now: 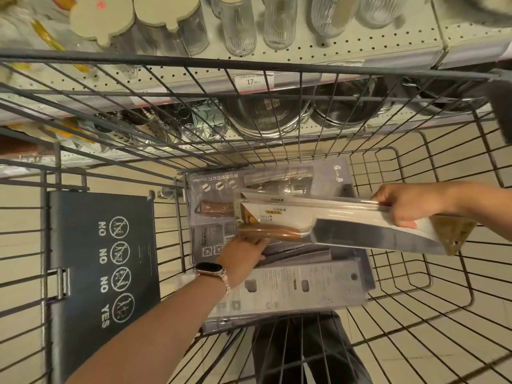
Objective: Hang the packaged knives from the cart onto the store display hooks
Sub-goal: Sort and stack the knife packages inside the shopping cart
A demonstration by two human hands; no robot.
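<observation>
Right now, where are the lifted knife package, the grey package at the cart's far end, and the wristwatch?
Lifted knife package (346, 214): head view, on its clear plastic front.
Grey package (216, 187): head view, on its printed card face.
Wristwatch (209, 268): head view, on its dark screen.

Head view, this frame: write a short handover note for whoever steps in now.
Right hand grips the far end of a packaged knife, lifted above the cart.
Left hand is at the handle end of that pack; whether it grips is unclear.
More knife packs lie stacked in the cart.
Done: one pack picked up.
Left: hang it, then the rest; no display hooks in view.
</observation>
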